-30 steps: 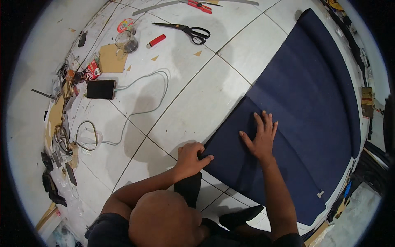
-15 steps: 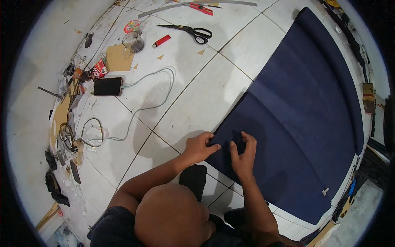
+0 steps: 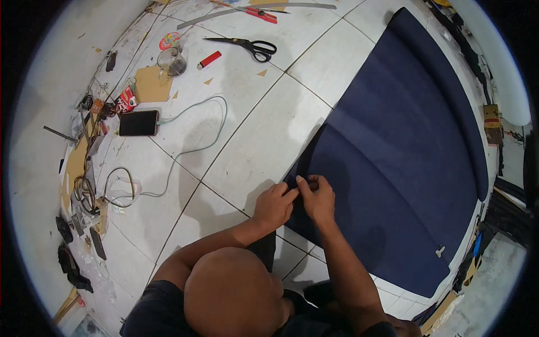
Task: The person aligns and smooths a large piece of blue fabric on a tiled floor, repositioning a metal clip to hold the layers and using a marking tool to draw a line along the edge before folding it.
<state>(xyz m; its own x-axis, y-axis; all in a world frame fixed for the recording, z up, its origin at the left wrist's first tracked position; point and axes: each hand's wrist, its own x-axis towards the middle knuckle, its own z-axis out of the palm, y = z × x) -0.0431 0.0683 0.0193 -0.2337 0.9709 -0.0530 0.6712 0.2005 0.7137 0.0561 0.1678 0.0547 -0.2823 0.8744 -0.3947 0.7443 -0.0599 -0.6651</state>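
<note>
A large sheet of dark blue fabric (image 3: 387, 140) lies on the floor at the right, with a soft crease across it and a rolled or folded far right edge. At its left edge, my left hand (image 3: 273, 205) is closed, its fingertips pinching the border of the fabric. My right hand (image 3: 319, 202) rests on the fabric just beside it, thumb and fingers bent together on the same strip, the fingertips of both hands almost meeting. What lies exactly between the fingertips is too small to see. A small pale clip-like piece (image 3: 440, 251) lies near the lower right corner of the fabric.
On white floor tiles (image 3: 247, 135) are black scissors (image 3: 252, 48), a red lighter (image 3: 209, 60), a glass mug (image 3: 172, 62), a red cutter (image 3: 261, 15) and a phone (image 3: 138, 123) on a pale cable (image 3: 191, 150). Scraps and cords line the left wall.
My right hand has moved left toward my left hand, and its spread thumb and fingers have come together at the fabric's edge. The whole view has shifted slightly.
</note>
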